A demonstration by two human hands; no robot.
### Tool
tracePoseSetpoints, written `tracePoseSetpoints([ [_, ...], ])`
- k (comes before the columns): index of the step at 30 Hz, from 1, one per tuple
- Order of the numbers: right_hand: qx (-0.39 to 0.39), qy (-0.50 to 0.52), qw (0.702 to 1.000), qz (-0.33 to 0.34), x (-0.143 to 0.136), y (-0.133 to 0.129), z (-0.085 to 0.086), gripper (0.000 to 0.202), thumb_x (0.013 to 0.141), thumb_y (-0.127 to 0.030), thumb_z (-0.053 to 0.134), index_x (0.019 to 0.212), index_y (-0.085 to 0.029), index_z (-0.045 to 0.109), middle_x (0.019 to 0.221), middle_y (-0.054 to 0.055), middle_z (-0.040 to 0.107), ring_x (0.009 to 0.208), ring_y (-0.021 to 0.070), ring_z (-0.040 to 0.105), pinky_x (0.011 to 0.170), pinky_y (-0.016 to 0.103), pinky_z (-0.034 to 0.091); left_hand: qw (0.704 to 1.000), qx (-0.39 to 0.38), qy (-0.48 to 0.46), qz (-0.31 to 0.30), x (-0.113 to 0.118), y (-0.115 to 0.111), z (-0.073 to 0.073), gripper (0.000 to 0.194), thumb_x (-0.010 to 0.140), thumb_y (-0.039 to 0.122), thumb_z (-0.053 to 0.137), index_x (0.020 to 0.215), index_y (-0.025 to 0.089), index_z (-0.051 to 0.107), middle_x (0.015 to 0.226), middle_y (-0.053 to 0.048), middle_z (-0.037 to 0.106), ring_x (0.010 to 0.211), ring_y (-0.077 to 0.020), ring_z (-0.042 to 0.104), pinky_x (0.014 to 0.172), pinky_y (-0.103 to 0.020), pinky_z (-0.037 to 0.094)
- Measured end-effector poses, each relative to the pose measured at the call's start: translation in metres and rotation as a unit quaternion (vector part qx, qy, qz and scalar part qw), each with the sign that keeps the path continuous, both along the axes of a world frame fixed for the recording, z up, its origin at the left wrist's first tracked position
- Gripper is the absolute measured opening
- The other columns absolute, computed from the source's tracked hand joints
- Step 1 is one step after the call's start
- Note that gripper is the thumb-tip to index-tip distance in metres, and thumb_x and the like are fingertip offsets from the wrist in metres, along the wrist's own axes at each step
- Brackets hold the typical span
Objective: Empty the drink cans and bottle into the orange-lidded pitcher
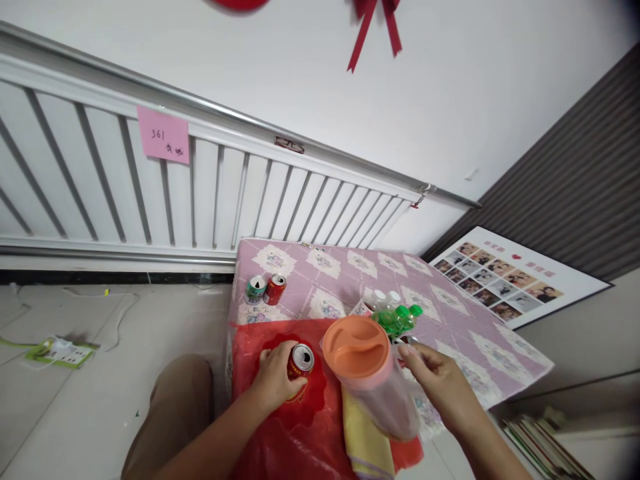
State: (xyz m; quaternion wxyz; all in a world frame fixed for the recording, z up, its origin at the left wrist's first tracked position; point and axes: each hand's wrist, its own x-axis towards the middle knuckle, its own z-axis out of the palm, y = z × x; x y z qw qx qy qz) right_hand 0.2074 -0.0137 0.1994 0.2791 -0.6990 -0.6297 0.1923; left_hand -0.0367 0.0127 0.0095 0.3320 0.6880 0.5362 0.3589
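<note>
My left hand (273, 377) is wrapped around a red drink can (301, 361) that stands on a red plastic bag (300, 427) at the near end of the table. My right hand (440, 383) hovers beside a clear pitcher with an orange lid (356, 347), its fingers curled at the pitcher's handle side; whether it grips anything I cannot tell. Under the pitcher lies a yellow cloth (367, 443). Behind the pitcher lie bottles with green caps (397, 319).
The table (450, 313) has a lilac patterned cover. A green can (255, 289) and a red can (275, 289) lie at its far left corner. A white radiator (200, 193) lines the wall, a photo board (505, 273) leans at right, and a power strip (63, 351) lies on the floor.
</note>
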Motion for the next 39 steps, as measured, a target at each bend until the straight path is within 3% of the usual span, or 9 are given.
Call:
tracePoseSetpoints([
  [12, -0.008, -0.083, 0.996, 0.039, -0.016, 0.009, 0.0, 0.043, 0.078, -0.057, 0.047, 0.059, -0.02, 0.054, 0.055, -0.001, 0.051, 0.057, 0.0165, 0.05, 0.052, 0.025, 0.039, 1.0, 0.003, -0.013, -0.003, -0.002, 0.0, -0.003, 0.057, 0.063, 0.02, 0.074, 0.115, 0.026, 0.052, 0.117, -0.004, 0.066, 0.11, -0.0272, 0.059, 0.096, -0.044, 0.036],
  [39, -0.018, -0.196, 0.977, 0.082, -0.04, 0.023, 0.006, 0.042, 0.079, -0.056, 0.044, 0.056, -0.02, 0.049, 0.051, -0.003, 0.045, 0.051, 0.0128, 0.044, 0.047, 0.023, 0.034, 1.0, -0.009, -0.025, 0.0, -0.004, 0.002, -0.005, 0.064, 0.061, 0.023, 0.076, 0.119, 0.025, 0.051, 0.121, -0.006, 0.065, 0.11, -0.029, 0.059, 0.097, -0.046, 0.036],
])
